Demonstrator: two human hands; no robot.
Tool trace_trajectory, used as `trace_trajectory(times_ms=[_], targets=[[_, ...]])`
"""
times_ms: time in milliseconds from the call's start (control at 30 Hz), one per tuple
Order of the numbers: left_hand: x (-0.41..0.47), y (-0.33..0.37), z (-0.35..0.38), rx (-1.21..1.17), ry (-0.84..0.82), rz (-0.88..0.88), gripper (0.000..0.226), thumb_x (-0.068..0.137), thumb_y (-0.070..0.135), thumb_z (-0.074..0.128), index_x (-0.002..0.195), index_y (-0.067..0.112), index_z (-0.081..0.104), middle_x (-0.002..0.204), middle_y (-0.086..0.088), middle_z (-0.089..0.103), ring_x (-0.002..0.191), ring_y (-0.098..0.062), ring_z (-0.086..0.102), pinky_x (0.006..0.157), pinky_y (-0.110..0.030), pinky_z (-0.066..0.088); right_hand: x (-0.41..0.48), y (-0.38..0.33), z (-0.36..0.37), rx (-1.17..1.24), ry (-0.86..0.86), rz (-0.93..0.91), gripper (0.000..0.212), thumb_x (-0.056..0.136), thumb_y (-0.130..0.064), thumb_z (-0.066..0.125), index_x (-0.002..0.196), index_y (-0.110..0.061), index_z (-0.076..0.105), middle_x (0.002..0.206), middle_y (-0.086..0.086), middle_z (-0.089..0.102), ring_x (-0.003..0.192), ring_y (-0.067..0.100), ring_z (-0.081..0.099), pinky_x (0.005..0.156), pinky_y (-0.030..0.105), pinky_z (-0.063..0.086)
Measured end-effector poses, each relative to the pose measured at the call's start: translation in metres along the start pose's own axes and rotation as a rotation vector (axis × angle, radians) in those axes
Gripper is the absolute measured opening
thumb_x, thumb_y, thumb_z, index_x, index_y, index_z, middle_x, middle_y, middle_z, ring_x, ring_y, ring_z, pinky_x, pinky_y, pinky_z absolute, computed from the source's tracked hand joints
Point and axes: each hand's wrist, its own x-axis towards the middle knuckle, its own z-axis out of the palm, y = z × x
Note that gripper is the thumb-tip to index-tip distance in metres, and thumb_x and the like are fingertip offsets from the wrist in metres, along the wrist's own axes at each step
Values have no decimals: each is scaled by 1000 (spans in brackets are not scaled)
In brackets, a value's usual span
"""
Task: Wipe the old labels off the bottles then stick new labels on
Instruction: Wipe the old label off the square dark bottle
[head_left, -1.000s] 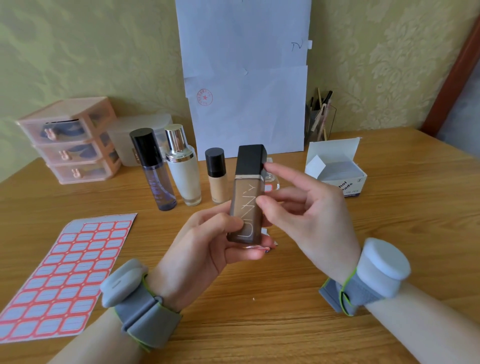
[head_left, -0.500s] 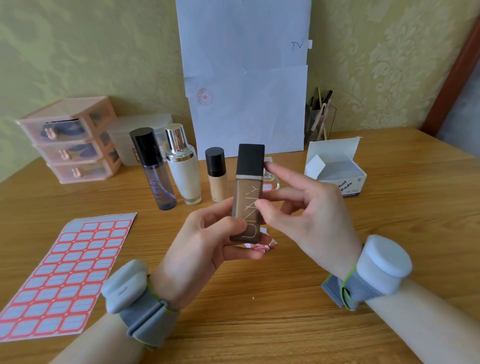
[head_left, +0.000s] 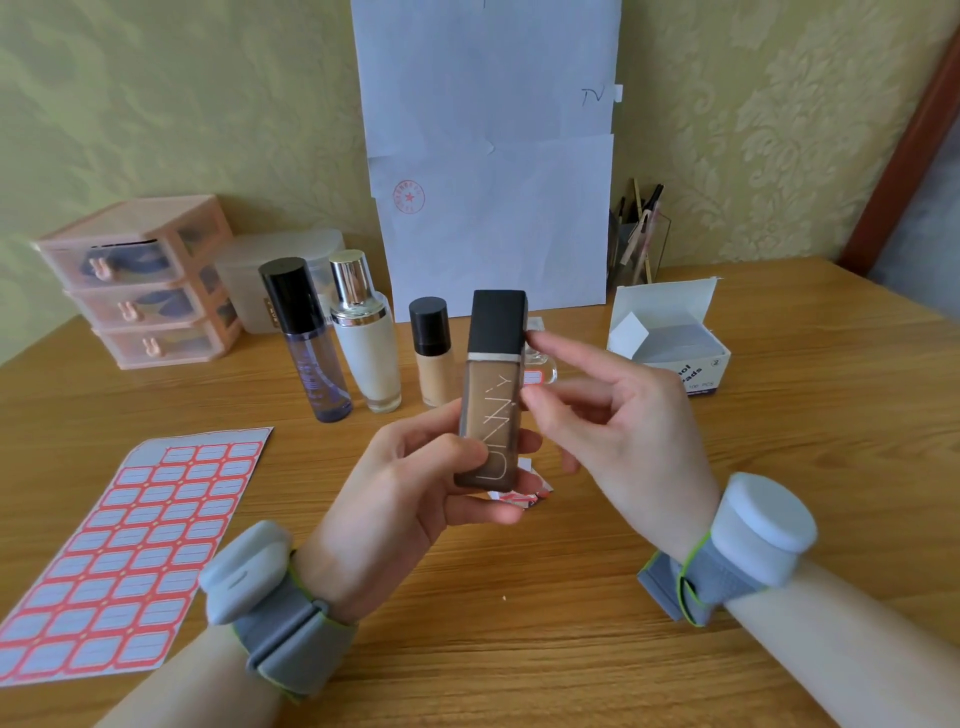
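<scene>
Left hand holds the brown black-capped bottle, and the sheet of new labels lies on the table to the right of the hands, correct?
Not quite. The head view shows the label sheet on the table to the left of the hands, not the right. The left hand does hold the brown bottle.

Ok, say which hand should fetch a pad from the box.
Probably right. The left hand grips the brown bottle; the right hand merely touches it, nearer the pad box.
</scene>
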Motion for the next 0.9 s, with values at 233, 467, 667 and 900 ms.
trace_trajectory(times_ms=[233, 467, 667, 900], targets=[[0, 1, -2, -52, -14, -24, 36, 82, 6, 50, 110, 1, 72, 105, -24, 73, 83, -32, 75, 57, -26, 60, -1, -4, -1, 58, -25, -28, 42, 81, -41, 69, 122, -36, 62, 71, -20, 72, 43, 4, 53, 51, 13, 47], [-1, 0, -1, 23, 1, 0, 35, 83, 7, 51, 110, 9, 75, 106, -20, 74, 85, -31, 75, 59, -27, 60, -2, 1, -1, -13, 22, -58, 30, 91, -36, 67, 119, -44, 62, 61, -11, 69, 40, 9, 54, 54, 12, 45], [-1, -2, -2, 47, 5, 20, 36, 84, 7, 52, 111, 11, 75, 108, -19, 74, 88, -32, 75, 60, -27, 60, -3, -1, 1, 10, -2, -35, 41, 81, -43, 69, 121, -45, 60, 78, -21, 75, 43, 11, 56, 53, 16, 49], [0, -1, -1, 60, 20, 42, 37, 83, 7, 53, 113, 13, 75, 111, -21, 73, 89, -33, 75, 60, -27, 59, -4, 0, 1, -55, 15, -66, 33, 92, -23, 60, 121, -38, 61, 58, -24, 65, 46, 16, 59, 60, 20, 52]])
